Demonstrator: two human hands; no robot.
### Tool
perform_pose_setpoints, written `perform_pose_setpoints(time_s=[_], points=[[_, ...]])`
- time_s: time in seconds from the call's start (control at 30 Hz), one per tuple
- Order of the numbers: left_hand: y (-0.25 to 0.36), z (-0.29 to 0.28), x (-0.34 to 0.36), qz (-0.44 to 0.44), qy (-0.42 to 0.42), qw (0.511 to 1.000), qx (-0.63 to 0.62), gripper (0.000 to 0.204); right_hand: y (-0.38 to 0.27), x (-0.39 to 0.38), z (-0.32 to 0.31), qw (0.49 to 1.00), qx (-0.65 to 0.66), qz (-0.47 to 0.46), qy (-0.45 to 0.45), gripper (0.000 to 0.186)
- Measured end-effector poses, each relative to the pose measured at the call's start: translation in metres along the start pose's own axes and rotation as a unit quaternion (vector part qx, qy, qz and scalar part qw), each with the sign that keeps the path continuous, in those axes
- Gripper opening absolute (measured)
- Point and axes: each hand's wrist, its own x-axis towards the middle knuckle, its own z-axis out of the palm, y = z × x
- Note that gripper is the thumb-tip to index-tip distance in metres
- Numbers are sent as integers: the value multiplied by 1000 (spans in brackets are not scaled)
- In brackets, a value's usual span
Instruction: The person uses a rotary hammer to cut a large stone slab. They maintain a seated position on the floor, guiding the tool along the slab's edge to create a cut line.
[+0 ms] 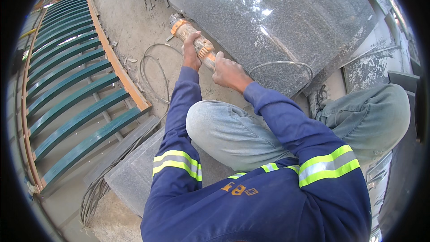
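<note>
A dusty orange-and-grey power tool (183,29), shaped like an angle grinder, lies diagonally between my two hands, its head at the lower-left edge of a large polished dark speckled stone slab (286,22). My left hand (191,53) is closed round the middle of the tool's body. My right hand (227,71) grips its rear end, closer to me. A grey cable (280,62) loops from near my right hand over the slab's corner. The tool's front end is small and hard to make out.
At left lies a barred rack (101,101) with green slats and wooden side rails. Coiled cables (150,65) lie on the dusty concrete. A stone block (130,175) is beneath me, with bundled cables (96,197) alongside. More stone slabs (363,67) are at the right beyond my bent knees.
</note>
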Motion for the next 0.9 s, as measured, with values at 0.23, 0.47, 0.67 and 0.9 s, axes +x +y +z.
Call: perform_pose_setpoints(time_s=[0.23, 0.47, 0.67, 0.9], points=[[3, -2, 10, -7, -5, 1000, 10, 35, -1, 12, 2, 1000, -2, 7, -3, 40], [5, -7, 22, -20, -11, 1000, 1, 35, -2, 18, -2, 1000, 4, 5, -3, 38], [5, -12, 33, -20, 0, 1000, 0, 36, -3, 26, 1, 1000, -1, 1, 8, 37], [8, -7, 34, -28, 10, 1000, -5, 35, -5, 33, -2, 1000, -6, 7, 1, 37]])
